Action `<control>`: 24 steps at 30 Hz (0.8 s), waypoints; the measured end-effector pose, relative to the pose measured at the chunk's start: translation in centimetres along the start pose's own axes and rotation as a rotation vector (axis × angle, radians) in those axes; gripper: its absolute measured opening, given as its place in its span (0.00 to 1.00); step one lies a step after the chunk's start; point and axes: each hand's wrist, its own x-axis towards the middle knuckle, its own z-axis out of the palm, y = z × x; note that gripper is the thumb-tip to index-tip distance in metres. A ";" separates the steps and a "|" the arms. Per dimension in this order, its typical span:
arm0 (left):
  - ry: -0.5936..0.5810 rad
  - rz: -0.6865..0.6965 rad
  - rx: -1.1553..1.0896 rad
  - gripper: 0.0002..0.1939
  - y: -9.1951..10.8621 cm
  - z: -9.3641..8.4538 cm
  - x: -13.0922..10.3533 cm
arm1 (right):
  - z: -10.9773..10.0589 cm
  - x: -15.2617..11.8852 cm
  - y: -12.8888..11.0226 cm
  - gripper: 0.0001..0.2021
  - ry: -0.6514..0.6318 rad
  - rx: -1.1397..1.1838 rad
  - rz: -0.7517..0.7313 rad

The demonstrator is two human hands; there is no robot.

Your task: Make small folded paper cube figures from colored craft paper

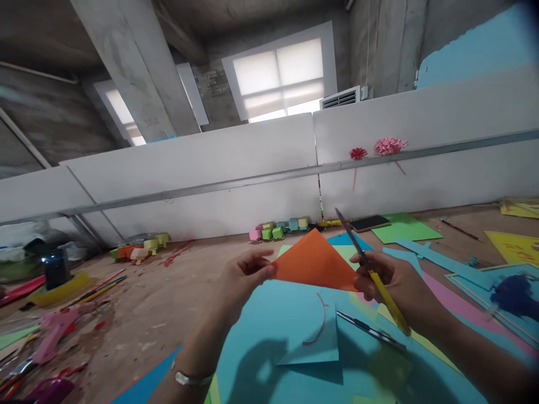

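Note:
A triangle of orange paper (314,261), point upward, is held up above the table between my two hands. The fingers and thumb of my left hand (248,275) pinch its left corner. My right hand (389,278) grips the right corner and also holds yellow-handled scissors (389,306), seen edge-on, blades pointing up and away. Beneath my hands lies light blue paper (252,320). On it rest a folded light blue piece (311,331), a thin curved red strip (324,320) and a slim pen-like tool (370,330) with a dark and silver body.
Small coloured paper blocks (278,231) stand by the white partition (189,207). Right of them are a dark phone (370,223) and green paper (406,227). A pink glue gun (56,328), a dark jar (55,268) and a yellow tape roll (63,292) lie on the left.

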 end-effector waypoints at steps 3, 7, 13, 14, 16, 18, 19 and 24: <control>0.179 -0.008 -0.461 0.23 -2.1 2.5 -0.8 | 0.6 -0.5 -0.1 0.25 0.072 0.044 -0.022; -0.229 -0.240 -0.334 0.27 -5.2 6.4 -3.9 | 2.3 -1.9 0.3 0.25 0.000 0.076 -0.012; -0.152 -0.150 0.014 0.33 -4.9 5.9 -3.8 | 3.4 -2.6 1.0 0.22 -0.141 0.062 0.065; -0.114 -0.123 0.039 0.33 -4.5 5.1 -3.1 | 3.2 -2.5 1.0 0.22 -0.137 0.070 0.070; -0.038 -0.064 0.048 0.33 -3.7 3.5 -1.5 | 2.8 -2.1 0.8 0.22 -0.122 0.079 0.069; -0.010 -0.029 0.018 0.31 -3.0 2.0 -0.1 | 2.4 -1.8 0.6 0.23 -0.112 0.062 0.062; -0.004 -0.016 0.009 0.30 -2.7 1.3 0.5 | 2.2 -1.7 0.5 0.23 -0.112 0.045 0.059; 0.096 0.037 -0.046 0.26 -1.2 -1.5 2.2 | 1.8 -1.6 0.6 0.22 -0.086 -0.003 0.035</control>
